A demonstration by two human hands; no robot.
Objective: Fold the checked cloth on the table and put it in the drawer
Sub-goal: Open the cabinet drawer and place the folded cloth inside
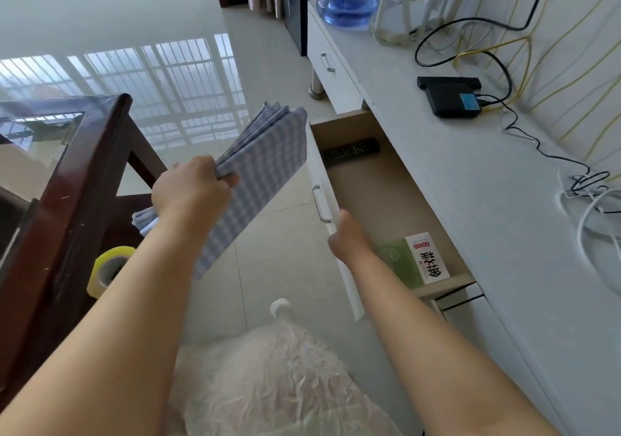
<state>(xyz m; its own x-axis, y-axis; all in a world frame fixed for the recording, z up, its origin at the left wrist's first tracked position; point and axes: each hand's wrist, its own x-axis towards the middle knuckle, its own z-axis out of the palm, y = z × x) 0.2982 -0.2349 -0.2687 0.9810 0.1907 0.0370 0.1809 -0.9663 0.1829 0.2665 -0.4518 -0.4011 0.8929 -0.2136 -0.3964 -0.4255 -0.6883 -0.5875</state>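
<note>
My left hand (pixel 191 193) grips the folded blue-and-white checked cloth (pixel 265 173) and holds it in the air, just left of the open drawer. The cloth's layers fan out at its far end. The drawer (pixel 379 193) of the white cabinet stands pulled out, its beige floor showing. My right hand (pixel 349 237) grips the top edge of the drawer's white front panel (pixel 319 180), close to the metal handle; its fingers are hidden behind the panel. Inside the drawer lie a black remote (pixel 351 151) at the far end and a green and white box (pixel 413 261) at the near end.
A dark wooden glass-topped table (pixel 67 166) stands at the left, with a roll of yellow tape (pixel 109 269) near its leg. On the white cabinet top (pixel 470 183) are a black box, cables, a router and a blue water bottle. Glossy floor tiles lie between.
</note>
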